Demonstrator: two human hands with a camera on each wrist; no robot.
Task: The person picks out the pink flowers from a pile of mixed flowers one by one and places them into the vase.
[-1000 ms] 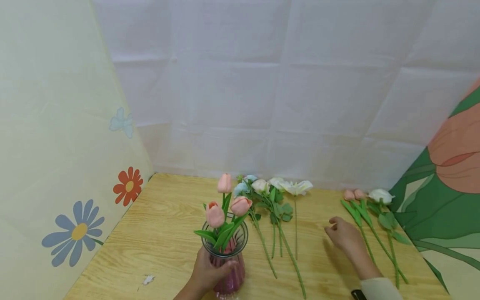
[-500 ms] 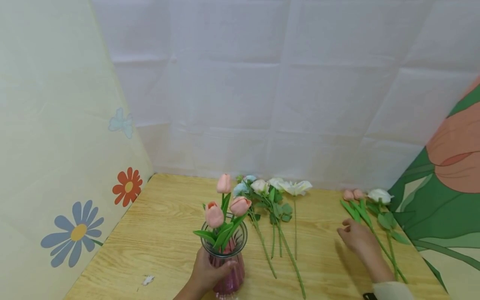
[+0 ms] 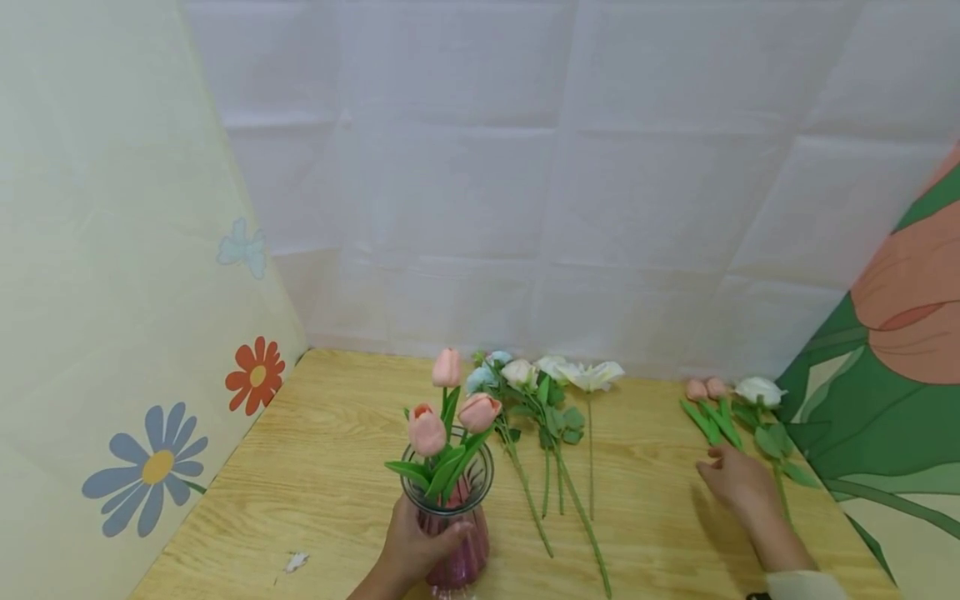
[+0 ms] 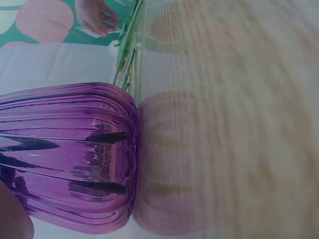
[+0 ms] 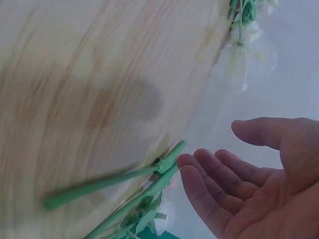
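Three pink tulips [image 3: 447,400] already in the vase [image 3: 457,533], gripped by left hand [image 3: 411,552]; right hand [image 3: 738,483], fingers loose and empty, reaching the tulip stems [image 3: 720,425] lying on the tabletop [image 3: 330,467]; middle bunch [image 3: 551,417] left.

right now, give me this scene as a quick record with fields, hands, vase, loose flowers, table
left hand: left hand grips the pink glass vase at its body
right hand: right hand open, fingers relaxed, over the stems of the right bunch, no grip visible
vase: upright on the wooden table, holds three pink tulips
loose flowers: middle bunch of white and blue blooms lies flat; right bunch has two pink tulips and a white bloom
backdrop: white cloth behind, flower-printed panels at both sides
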